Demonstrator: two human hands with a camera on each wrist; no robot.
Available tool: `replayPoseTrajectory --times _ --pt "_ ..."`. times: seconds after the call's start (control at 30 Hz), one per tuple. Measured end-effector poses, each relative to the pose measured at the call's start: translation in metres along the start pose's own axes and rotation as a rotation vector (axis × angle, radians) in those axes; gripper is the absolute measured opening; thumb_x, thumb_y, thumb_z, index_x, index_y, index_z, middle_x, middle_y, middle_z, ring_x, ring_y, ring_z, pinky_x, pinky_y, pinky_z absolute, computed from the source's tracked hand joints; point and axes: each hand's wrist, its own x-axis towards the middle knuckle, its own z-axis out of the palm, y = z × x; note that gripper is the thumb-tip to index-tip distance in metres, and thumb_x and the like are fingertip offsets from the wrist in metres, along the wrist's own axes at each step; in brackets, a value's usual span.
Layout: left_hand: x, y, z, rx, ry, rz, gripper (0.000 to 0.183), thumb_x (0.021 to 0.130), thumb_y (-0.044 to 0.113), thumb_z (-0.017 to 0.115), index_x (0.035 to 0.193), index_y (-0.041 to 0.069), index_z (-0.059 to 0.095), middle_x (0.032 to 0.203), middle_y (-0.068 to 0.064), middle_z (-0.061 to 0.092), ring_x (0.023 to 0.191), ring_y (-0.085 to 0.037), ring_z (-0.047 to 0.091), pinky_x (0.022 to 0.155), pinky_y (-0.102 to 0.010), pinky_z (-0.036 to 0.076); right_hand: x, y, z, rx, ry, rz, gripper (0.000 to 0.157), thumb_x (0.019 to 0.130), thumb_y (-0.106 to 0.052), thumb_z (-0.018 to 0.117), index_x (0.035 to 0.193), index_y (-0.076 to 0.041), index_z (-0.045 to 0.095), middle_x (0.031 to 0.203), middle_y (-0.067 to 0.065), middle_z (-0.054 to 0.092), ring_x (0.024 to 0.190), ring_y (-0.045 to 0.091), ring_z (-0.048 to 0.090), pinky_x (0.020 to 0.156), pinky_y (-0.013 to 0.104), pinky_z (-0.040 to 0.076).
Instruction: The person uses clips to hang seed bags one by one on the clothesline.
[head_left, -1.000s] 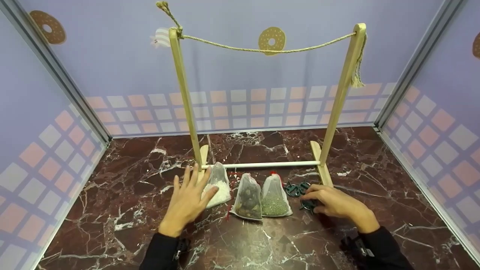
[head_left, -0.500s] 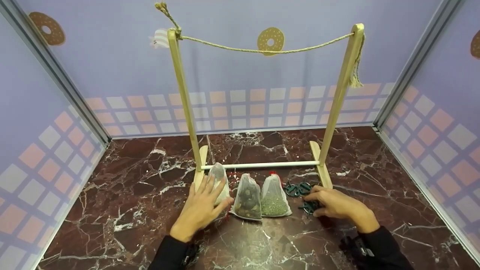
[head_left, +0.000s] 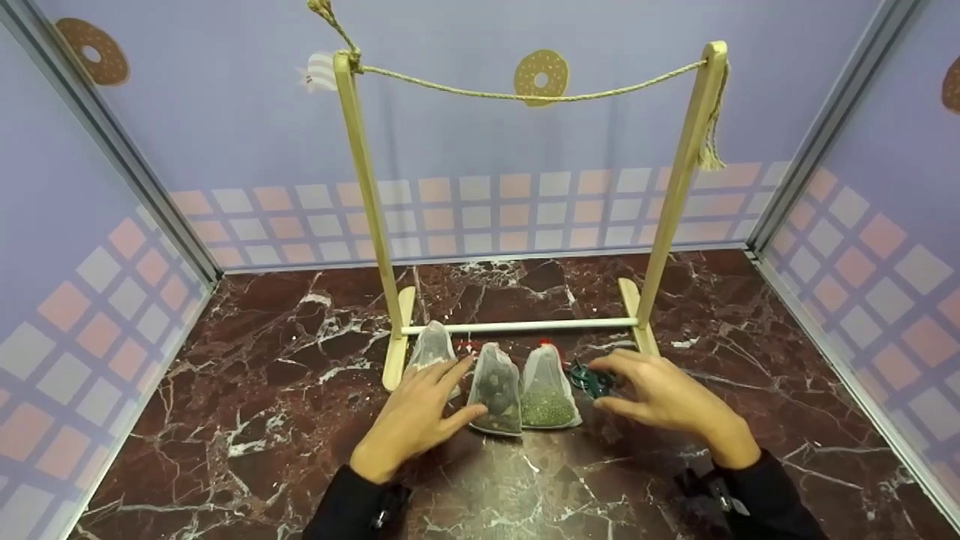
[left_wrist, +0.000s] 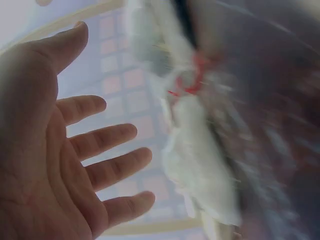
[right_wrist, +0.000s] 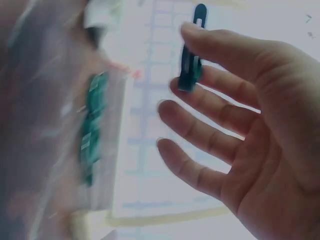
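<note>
watching from afar, i see the right hand (head_left: 666, 397) pinching a dark green clip (right_wrist: 188, 72) beside other green clips (head_left: 589, 381) on the marbled table (head_left: 262, 375); the left hand (head_left: 416, 415), fingers spread, holds nothing near the leftmost mesh bag (head_left: 433, 343). i judge this a pick-up, so the next move calls for a steady pinch.

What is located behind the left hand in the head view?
A white tapered mesh bag; its upper part shows. The left hand covers most of its lower part, which cannot be seen.
</note>
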Motion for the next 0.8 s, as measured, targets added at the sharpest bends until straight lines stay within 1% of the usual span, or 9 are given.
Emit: replayPoseTrajectory --times 0.07,0.1,0.17,0.27,0.33,0.43,0.57,0.67,0.8 --pt "0.009 0.007 -0.008 0.0 0.061 0.068 0.076 0.094 0.057 0.062 0.152 0.01 0.046 0.138 -0.019 0.059 0.124 -0.036 0.058 0.108 -0.058 0.041 0.008 -0.01 -0.008 -0.009 0.039 -0.03 0.047 0.089 -0.027 0.08 0.128 -0.006 0.065 0.115 0.004 0.069 0.086 0.013 0.065 0.075 0.034 0.058" --pt "0.014 0.01 -0.012 -0.002 0.093 0.101 0.076 0.093 0.055 0.065 0.15 0.009 0.048 0.136 -0.018 0.061 0.122 -0.034 0.06 0.107 -0.055 0.043 0.012 -0.015 -0.011 -0.014 0.057 -0.042 0.047 0.089 -0.028 0.08 0.129 -0.007 0.065 0.117 0.004 0.069 0.089 0.014 0.066 0.077 0.035 0.058" --pt "0.024 0.017 -0.02 -0.02 0.163 0.16 0.075 0.09 0.053 0.069 0.146 0.006 0.051 0.133 -0.016 0.063 0.118 -0.031 0.062 0.106 -0.053 0.045 0.021 -0.023 -0.017 -0.022 0.088 -0.056 0.047 0.09 -0.031 0.079 0.129 -0.009 0.065 0.118 0.001 0.069 0.092 0.013 0.064 0.08 0.037 0.057" --pt "0.038 0.027 -0.029 -0.063 0.232 0.205 0.074 0.089 0.052 0.071 0.142 0.004 0.054 0.13 -0.014 0.065 0.115 -0.027 0.064 0.105 -0.052 0.046 0.032 -0.033 -0.023 -0.016 0.13 -0.059 0.048 0.091 -0.039 0.077 0.129 -0.012 0.066 0.12 -0.003 0.067 0.095 0.011 0.064 0.081 0.035 0.056" --pt "0.044 0.033 -0.033 -0.092 0.253 0.205 0.076 0.087 0.054 0.071 0.142 0.004 0.055 0.129 -0.013 0.065 0.113 -0.025 0.065 0.104 -0.053 0.046 0.037 -0.036 -0.023 -0.011 0.156 -0.063 0.049 0.091 -0.041 0.076 0.13 -0.014 0.066 0.119 -0.004 0.067 0.093 0.009 0.063 0.079 0.032 0.056" --pt "0.051 0.039 -0.033 -0.121 0.263 0.212 0.078 0.085 0.054 0.073 0.142 0.003 0.055 0.129 -0.014 0.066 0.11 -0.023 0.066 0.099 -0.046 0.051 0.042 -0.038 -0.019 -0.027 0.2 -0.101 0.049 0.089 -0.039 0.078 0.129 -0.012 0.066 0.113 -0.003 0.067 0.087 0.008 0.061 0.073 0.029 0.055" --pt "0.055 0.046 -0.027 -0.156 0.279 0.288 0.076 0.084 0.047 0.077 0.138 -0.002 0.057 0.128 -0.016 0.066 0.111 -0.025 0.067 0.1 -0.041 0.052 0.044 -0.04 -0.012 -0.066 0.233 -0.162 0.051 0.084 -0.035 0.083 0.124 -0.008 0.067 0.108 0.001 0.068 0.079 0.007 0.06 0.067 0.025 0.055" --pt "0.054 0.048 -0.023 -0.168 0.295 0.33 0.073 0.083 0.044 0.079 0.135 -0.003 0.059 0.125 -0.017 0.068 0.111 -0.028 0.067 0.1 -0.039 0.052 0.046 -0.042 -0.009 -0.064 0.226 -0.186 0.051 0.083 -0.036 0.083 0.122 -0.006 0.067 0.109 0.003 0.069 0.082 0.01 0.064 0.072 0.027 0.057" --pt "0.054 0.047 -0.022 -0.161 0.304 0.343 0.069 0.084 0.045 0.08 0.132 -0.002 0.063 0.117 -0.013 0.071 0.1 -0.023 0.069 0.093 -0.037 0.055 0.047 -0.042 -0.008 -0.063 0.223 -0.218 0.051 0.084 -0.036 0.082 0.122 -0.004 0.068 0.11 0.004 0.07 0.087 0.013 0.066 0.078 0.028 0.058"
